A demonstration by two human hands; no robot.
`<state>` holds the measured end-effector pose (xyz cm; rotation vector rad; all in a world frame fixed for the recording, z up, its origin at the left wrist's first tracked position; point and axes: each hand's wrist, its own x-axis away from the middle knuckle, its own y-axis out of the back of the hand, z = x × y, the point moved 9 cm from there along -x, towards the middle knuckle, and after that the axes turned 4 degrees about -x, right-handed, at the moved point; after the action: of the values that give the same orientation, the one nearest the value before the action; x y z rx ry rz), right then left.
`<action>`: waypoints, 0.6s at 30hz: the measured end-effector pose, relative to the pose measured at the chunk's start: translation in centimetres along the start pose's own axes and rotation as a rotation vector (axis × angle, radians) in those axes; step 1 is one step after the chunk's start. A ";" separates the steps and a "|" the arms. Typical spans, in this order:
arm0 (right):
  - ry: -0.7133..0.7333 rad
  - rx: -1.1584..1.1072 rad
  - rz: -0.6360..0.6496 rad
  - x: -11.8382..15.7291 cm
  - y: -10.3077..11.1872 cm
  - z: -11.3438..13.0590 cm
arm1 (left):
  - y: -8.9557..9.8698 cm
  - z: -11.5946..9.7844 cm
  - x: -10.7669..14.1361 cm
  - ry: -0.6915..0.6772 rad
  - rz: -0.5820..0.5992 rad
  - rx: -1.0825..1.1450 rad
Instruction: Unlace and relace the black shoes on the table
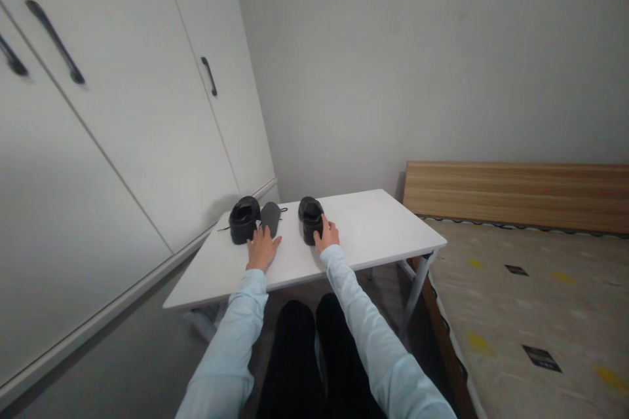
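Observation:
Two black shoes stand on a white table. My right hand (327, 234) has its fingers round the heel of the right shoe (310, 217), its thumb on the near side. My left hand (263, 249) lies palm down with its fingers spread, its fingertips at the near end of a flat dark grey insole (270, 217). Just left of that insole is the left shoe (244, 219), its opening facing up. A thin lace trails from the left shoe, and a small dark loop shows beside the insole.
The white table (363, 229) stands against a grey wall. Tall white cabinets (122, 91) with dark handles rise at the left. On the right is a bed with a patterned mattress (531, 288) and a wooden headboard (515, 193).

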<state>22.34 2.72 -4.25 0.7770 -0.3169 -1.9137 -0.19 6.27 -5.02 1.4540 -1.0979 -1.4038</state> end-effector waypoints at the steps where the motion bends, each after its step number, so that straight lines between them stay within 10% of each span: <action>1: -0.004 0.000 0.002 -0.2 0.0 0.0 | -0.1 0.1 0.1 0.003 0.006 0.000; 18: 0.249 0.213 0.175 -2.3 -0.5 2.2 | 0.0 -1.2 -0.7 -0.169 0.104 -0.123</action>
<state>21.26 4.73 -1.92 1.0808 -0.4236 -1.6155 0.99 6.96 -4.79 1.1918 -1.1529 -1.5142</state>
